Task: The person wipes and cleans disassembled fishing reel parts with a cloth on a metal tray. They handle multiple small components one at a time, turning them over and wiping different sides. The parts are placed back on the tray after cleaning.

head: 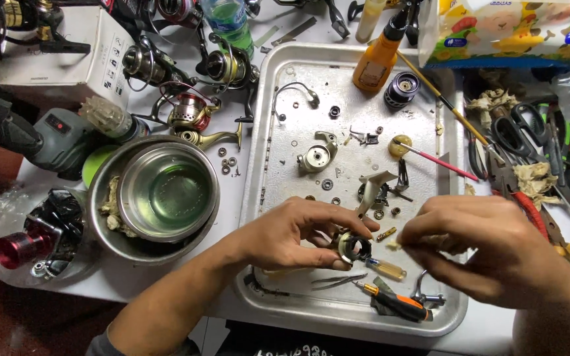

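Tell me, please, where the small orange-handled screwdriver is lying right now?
The orange-handled screwdriver lies at the near edge of the metal tray, just below the right hand and beside the tweezers.

Two bare hands, no gloves, rings or watch: left hand (296,232), right hand (496,254). Forearms bare to the frame edge. Grey sleeve edge (102,344) near left elbow. Dark garment with pale print (291,351) at bottom edge.
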